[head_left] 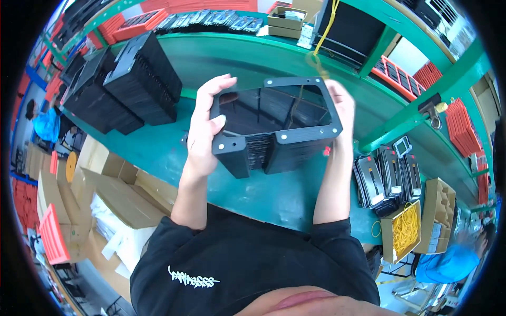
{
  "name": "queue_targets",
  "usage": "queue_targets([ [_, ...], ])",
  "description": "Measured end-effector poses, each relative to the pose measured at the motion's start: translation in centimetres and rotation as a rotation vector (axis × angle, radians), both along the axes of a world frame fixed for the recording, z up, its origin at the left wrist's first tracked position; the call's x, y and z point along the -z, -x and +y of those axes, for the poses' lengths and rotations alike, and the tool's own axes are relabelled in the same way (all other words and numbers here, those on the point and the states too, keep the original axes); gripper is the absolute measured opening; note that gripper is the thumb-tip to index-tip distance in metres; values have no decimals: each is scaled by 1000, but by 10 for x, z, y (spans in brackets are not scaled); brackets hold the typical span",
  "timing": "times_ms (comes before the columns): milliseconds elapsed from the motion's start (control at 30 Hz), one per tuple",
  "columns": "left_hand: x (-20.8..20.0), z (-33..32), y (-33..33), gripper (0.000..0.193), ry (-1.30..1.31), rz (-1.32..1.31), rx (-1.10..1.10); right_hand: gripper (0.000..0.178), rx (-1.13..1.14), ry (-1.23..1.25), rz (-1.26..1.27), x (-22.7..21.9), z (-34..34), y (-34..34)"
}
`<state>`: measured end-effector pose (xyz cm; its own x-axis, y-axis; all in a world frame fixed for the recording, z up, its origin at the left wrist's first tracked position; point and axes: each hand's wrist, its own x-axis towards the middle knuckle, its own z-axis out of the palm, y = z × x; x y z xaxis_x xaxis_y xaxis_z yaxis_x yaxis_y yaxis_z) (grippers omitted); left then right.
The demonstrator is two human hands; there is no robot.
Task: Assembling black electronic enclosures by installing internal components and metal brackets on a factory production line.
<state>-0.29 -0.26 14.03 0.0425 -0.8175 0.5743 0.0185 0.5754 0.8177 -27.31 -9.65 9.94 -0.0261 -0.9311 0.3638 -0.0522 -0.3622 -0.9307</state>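
In front of me is a tall stack of black frames [303, 152], with pale round dots at the corners of the topmost one. A dark, glossy panel [271, 109] shows inside that top frame and mirrors the surroundings. My left hand [202, 124] is closed around the stack's left end, thumb over the near corner and fingers at the far corner. On the right end, my right hand [343, 108] grips the side; its fingers are partly hidden and slightly blurred. The stack is over the green tabletop [253, 197]; whether its bottom touches cannot be made out.
Tall stacks of black frames [145, 79] stand at the left back. Cardboard boxes [126, 195] sit lower left. At right are stacked dark panels [390, 174] and a box of yellow rubber bands [405, 226]. A green post [400, 126] rises there. Co-workers [448, 263] appear at the sides.
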Motion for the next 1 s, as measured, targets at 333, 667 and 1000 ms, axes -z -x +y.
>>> queue_targets([
  [333,15,-11,-15,48,54,-40,59,15,-385,500,-41,-61,119,-43],
  [667,11,-8,-29,60,92,-123,139,23,-452,578,198,-72,142,-35],
  [1000,10,-13,-34,80,258,-404,6,18,-469,694,453,-66,122,-45],
])
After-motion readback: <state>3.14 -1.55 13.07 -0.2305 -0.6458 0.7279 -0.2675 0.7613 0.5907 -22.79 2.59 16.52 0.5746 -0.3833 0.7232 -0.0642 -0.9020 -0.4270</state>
